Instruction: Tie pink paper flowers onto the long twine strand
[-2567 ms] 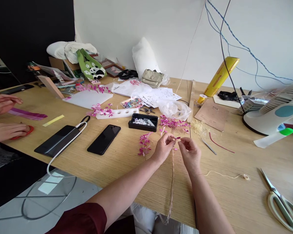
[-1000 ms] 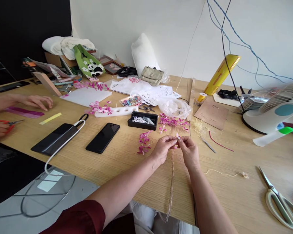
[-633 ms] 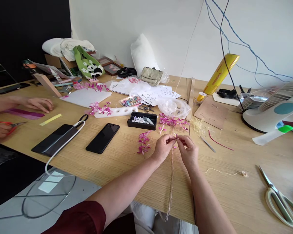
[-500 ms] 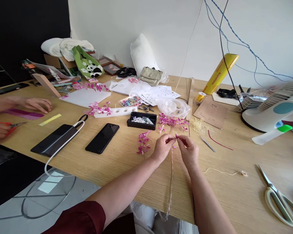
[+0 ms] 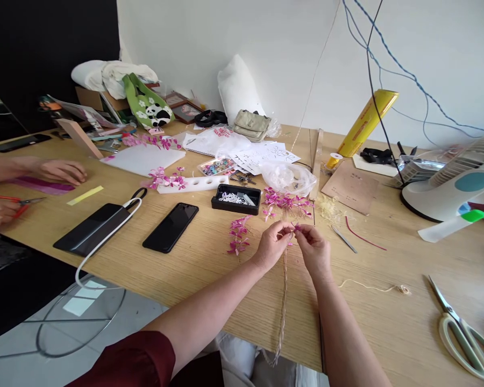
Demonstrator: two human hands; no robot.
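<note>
Over the table, my left hand and my right hand meet at the fingertips, both closed in a pinch. Between them shows a small pink flower, partly hidden by the fingers. A braided beige cord runs from beneath my hands down past the table's front edge. Just beyond my hands lies a cluster of pink flowers. Another pink flower sprig rests left of my left hand. The black tray behind it holds small white pieces.
At left, a co-worker's hand lies flat, and the other holds red-handled scissors. A phone and a power bank lie left of me. On the right are large scissors, a white fan and a grey tool.
The pink flower between my fingertips shows more now, and my right fingers have shifted slightly. The whole view has moved a little to the right.
</note>
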